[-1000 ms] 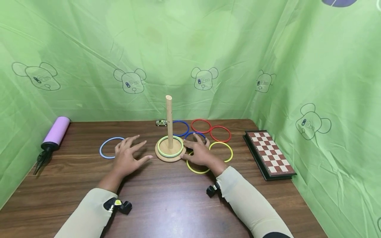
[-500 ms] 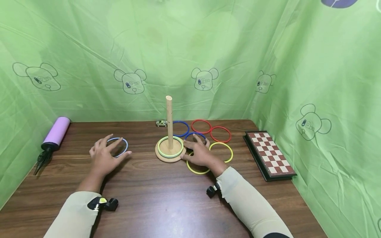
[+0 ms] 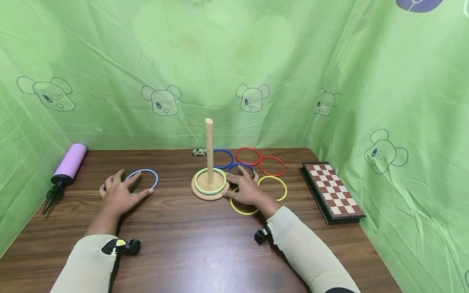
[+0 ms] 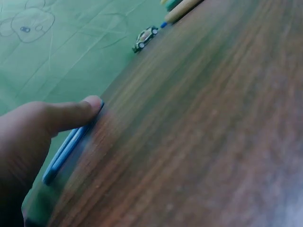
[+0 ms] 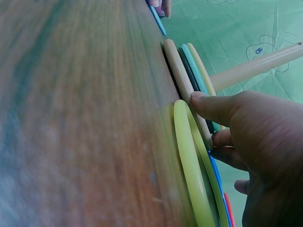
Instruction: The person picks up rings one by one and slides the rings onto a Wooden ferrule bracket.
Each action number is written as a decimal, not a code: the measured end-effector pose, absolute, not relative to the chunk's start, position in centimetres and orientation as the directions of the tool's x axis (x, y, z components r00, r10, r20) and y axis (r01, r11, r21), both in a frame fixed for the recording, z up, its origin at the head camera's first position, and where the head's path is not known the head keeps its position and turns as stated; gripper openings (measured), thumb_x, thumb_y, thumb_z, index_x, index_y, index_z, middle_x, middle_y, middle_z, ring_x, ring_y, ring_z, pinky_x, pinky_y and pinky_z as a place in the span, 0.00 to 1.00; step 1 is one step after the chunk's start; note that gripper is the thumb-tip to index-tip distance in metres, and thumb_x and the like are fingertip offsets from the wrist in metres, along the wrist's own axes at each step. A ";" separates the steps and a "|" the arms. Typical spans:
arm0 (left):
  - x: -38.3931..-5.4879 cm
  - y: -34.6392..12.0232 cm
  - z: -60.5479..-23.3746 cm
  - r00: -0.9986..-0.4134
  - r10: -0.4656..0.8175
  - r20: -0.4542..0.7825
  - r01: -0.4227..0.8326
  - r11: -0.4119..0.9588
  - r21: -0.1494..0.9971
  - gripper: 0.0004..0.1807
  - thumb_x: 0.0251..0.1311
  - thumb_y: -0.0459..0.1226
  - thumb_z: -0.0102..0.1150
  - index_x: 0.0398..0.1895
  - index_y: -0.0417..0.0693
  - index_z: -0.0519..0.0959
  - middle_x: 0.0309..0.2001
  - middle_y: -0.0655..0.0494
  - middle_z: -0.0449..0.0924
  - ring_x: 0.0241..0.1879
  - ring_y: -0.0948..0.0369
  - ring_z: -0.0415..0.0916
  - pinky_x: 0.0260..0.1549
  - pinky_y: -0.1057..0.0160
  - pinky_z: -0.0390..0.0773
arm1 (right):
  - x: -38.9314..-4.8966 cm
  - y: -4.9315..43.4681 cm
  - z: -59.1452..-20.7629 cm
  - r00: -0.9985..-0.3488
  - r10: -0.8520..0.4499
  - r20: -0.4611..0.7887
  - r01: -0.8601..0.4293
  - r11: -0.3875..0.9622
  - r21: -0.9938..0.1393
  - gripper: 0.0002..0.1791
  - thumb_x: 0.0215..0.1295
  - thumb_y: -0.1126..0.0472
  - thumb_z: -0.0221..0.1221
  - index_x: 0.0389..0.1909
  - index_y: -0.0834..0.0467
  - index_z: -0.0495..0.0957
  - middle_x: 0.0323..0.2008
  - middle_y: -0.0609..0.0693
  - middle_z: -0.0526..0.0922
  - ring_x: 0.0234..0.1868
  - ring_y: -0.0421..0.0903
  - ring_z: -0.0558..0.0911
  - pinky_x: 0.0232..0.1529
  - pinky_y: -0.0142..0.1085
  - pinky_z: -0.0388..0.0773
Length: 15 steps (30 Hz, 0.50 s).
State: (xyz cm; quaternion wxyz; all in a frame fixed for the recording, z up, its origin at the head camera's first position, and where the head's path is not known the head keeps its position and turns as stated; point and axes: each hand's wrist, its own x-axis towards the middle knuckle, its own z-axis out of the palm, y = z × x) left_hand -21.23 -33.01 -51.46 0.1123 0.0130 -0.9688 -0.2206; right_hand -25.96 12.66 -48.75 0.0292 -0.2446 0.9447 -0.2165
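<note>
A wooden ring-toss stand (image 3: 209, 151) stands upright mid-table, with yellow and green rings (image 3: 196, 188) stacked around its peg on the round base. My right hand (image 3: 244, 188) holds the near right edge of that base; in the right wrist view the thumb lies on the base's edge and fingertips touch farther round. Over to the left, my left hand (image 3: 119, 196) spreads over a light blue ring (image 3: 156, 179) lying flat. Its thumb tip meets the ring's right edge, seen also in the left wrist view, and the index finger crosses the ring. The ring's left side is partly hidden.
Beside the right hand lie yellow rings (image 3: 285, 188), blue rings (image 3: 231, 154) and red rings (image 3: 271, 157). A toy car (image 3: 199, 152) sits behind the stand. A purple hand pump (image 3: 71, 160) lies far left, a chessboard (image 3: 332, 189) far right. Green curtain (image 3: 205, 61) borders the table.
My left hand has moved left from beside the stand to over the light blue ring, bringing its thumb to the ring's right edge. The right hand stays at the base.
</note>
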 end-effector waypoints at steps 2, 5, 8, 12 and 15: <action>-21.1 -33.1 -51.3 -0.980 -0.076 0.182 0.010 0.902 0.433 0.53 0.60 0.71 0.69 0.82 0.53 0.71 0.81 0.19 0.51 0.73 0.15 0.51 0.64 0.13 0.49 | -25.9 12.6 -48.7 -0.879 -0.475 0.049 -0.448 0.785 -0.428 0.39 0.72 0.38 0.70 0.80 0.43 0.73 0.79 0.44 0.75 0.90 0.64 0.48 0.78 0.82 0.37; -21.1 -33.2 -51.2 -0.986 -0.084 0.146 -0.012 0.901 0.434 0.53 0.62 0.72 0.67 0.83 0.52 0.69 0.79 0.18 0.52 0.72 0.14 0.51 0.64 0.13 0.49 | -26.0 12.6 -48.8 -0.877 -0.478 0.050 -0.452 0.785 -0.424 0.39 0.72 0.37 0.70 0.80 0.44 0.73 0.80 0.44 0.75 0.90 0.64 0.48 0.78 0.82 0.37; -21.0 -33.1 -51.1 -0.986 -0.090 0.140 -0.019 0.897 0.441 0.53 0.62 0.71 0.67 0.82 0.51 0.70 0.79 0.20 0.55 0.72 0.15 0.52 0.64 0.14 0.50 | -26.1 12.6 -48.9 -0.876 -0.479 0.052 -0.455 0.787 -0.417 0.39 0.71 0.37 0.70 0.80 0.44 0.74 0.80 0.44 0.74 0.90 0.64 0.48 0.78 0.83 0.37; -21.0 -33.1 -51.2 -0.985 -0.092 0.145 -0.017 0.894 0.449 0.52 0.62 0.71 0.69 0.81 0.50 0.72 0.78 0.23 0.58 0.72 0.18 0.53 0.64 0.15 0.50 | -26.1 12.6 -48.9 -0.877 -0.479 0.051 -0.456 0.790 -0.410 0.39 0.71 0.37 0.70 0.80 0.44 0.74 0.80 0.43 0.74 0.90 0.65 0.49 0.78 0.83 0.37; -21.1 -33.0 -51.2 -0.985 -0.089 0.146 -0.014 0.894 0.449 0.52 0.62 0.71 0.68 0.80 0.50 0.73 0.78 0.24 0.59 0.71 0.18 0.53 0.66 0.14 0.48 | -26.0 12.6 -48.8 -0.877 -0.477 0.055 -0.455 0.790 -0.410 0.40 0.71 0.37 0.70 0.80 0.44 0.74 0.79 0.44 0.75 0.90 0.66 0.49 0.78 0.83 0.38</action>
